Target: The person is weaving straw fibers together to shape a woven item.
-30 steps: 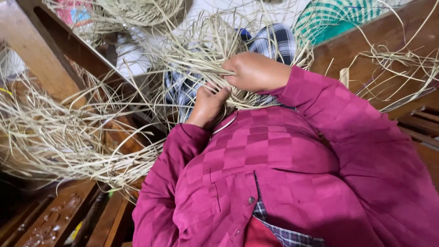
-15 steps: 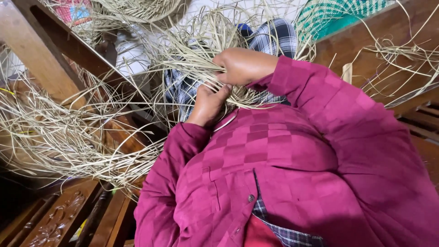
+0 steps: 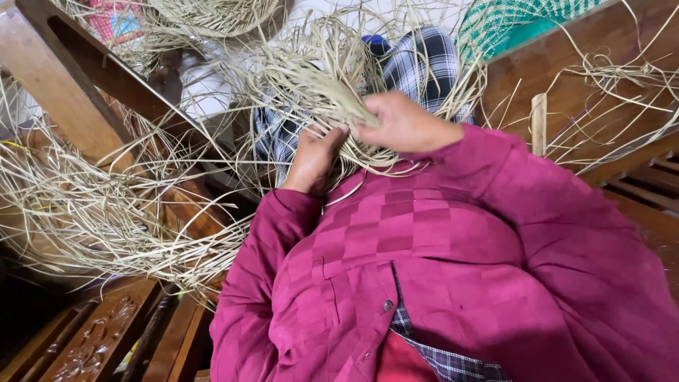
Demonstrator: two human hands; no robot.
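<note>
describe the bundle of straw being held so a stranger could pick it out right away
Start at the magenta jacket filling the lower frame. Just above its collar, the left hand and right hand grip a straw bundle. Unlike the loose straw heaps around, it fans tightly from the hands.

The left hand (image 3: 311,159) shows only its back; its fingers are buried in the bundle of dry straw strips (image 3: 318,85). The right hand (image 3: 404,126) hides its fingertips there too. A woven basket (image 3: 212,14) is cut off by the top edge, a green woven mat (image 3: 523,21) by the upper right.
</note>
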